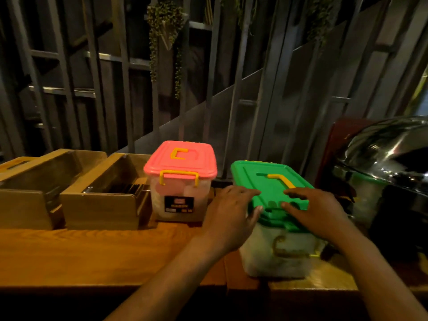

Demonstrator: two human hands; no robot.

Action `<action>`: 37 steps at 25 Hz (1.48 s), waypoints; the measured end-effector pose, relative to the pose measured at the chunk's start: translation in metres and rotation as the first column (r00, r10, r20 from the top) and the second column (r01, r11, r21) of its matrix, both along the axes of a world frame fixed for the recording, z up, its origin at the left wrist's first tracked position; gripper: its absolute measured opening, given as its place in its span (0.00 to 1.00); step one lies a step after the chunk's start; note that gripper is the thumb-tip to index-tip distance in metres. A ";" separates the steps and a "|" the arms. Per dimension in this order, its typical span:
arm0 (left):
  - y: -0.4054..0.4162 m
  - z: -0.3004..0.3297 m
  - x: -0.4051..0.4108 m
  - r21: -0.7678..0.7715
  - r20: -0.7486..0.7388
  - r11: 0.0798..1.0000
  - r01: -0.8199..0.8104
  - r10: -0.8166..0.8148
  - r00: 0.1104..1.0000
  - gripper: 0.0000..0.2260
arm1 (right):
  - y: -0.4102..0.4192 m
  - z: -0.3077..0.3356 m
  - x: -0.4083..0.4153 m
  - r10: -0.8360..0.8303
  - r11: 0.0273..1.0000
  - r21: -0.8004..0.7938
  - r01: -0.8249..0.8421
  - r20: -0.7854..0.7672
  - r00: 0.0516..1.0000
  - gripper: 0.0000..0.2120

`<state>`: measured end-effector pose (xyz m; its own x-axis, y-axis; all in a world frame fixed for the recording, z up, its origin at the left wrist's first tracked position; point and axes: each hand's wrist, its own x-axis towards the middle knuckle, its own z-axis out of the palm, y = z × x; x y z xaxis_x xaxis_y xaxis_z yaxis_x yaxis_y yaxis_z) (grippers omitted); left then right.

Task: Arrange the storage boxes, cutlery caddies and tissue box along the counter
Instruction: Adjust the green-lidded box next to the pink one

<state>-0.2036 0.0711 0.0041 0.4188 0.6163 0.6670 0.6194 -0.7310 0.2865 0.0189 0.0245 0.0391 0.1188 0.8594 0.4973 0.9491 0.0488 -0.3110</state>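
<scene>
A clear storage box with a green lid (268,179) and yellow handle stands at the right of the wooden counter (92,256). My left hand (231,212) lies on the lid's front left corner, fingers spread. My right hand (317,212) rests flat on the lid's front right part. To the left, at the counter's back, stands a clear storage box with a pink lid (180,163) and yellow clips. Further left stand two wooden cutlery caddies, one (102,209) beside the pink-lidded box and one (25,205) at the far left. No tissue box is visible.
A shiny steel chafing dish with a domed lid (389,163) stands close to the right of the green-lidded box. A dark slatted wall with hanging plants (162,42) rises behind the counter. Another wooden box edge (14,163) shows at the far left.
</scene>
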 end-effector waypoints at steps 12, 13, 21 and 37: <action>-0.043 -0.039 0.077 -0.034 -0.078 0.958 -0.286 0.283 0.956 0.23 | -0.019 -0.051 0.074 0.139 0.990 0.021 -0.141 0.069 0.988 0.40; -0.041 -0.040 0.077 -0.025 -0.084 0.956 -0.291 0.288 0.954 0.23 | -0.017 -0.053 0.075 0.140 0.990 0.026 -0.142 0.067 0.988 0.40; -0.003 -0.041 0.071 0.048 -0.125 0.942 -0.333 0.337 0.933 0.21 | 0.025 -0.054 0.066 0.138 0.990 0.020 -0.140 0.071 0.988 0.40; 0.120 -0.035 0.051 0.065 -0.222 0.930 -0.362 0.367 0.903 0.23 | 0.141 -0.051 0.038 0.087 0.996 -0.009 -0.087 0.058 0.995 0.41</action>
